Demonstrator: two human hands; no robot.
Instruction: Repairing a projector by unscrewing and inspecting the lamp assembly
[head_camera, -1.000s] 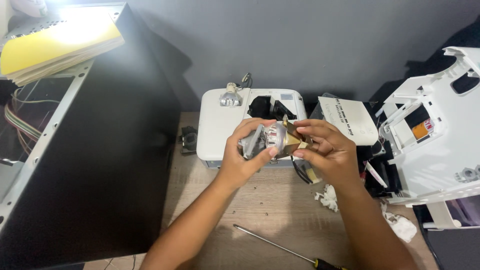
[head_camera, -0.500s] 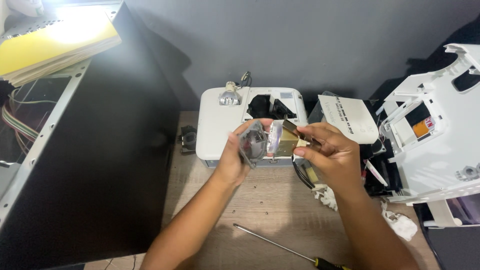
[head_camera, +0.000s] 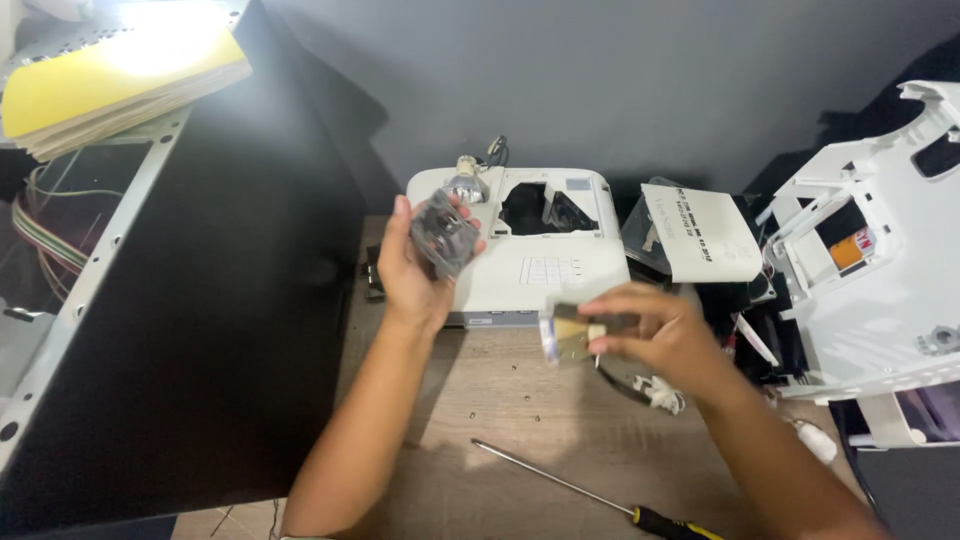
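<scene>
White projector (head_camera: 530, 262) sits behind both hands; a screwdriver (head_camera: 590, 492) lies on the desk (head_camera: 500, 420). The left hand (head_camera: 410, 270) grips a dark lamp block (head_camera: 442, 232), the right hand (head_camera: 660, 335) pinches a small gold part (head_camera: 568, 335).

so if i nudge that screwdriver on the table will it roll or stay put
The screwdriver probably rolls sideways easily: its shaft looks thin and round, and it lies flat on the smooth wooden table. The thicker black-and-yellow handle may make it curve. It looks stiff and light.

Projector (head_camera: 540, 265) at table (head_camera: 520, 400) rear, centre; screwdriver (head_camera: 590, 492) before it; open casing (head_camera: 880, 290) to right; computer case (head_camera: 200, 300) to left, books (head_camera: 110, 85) on top.
</scene>
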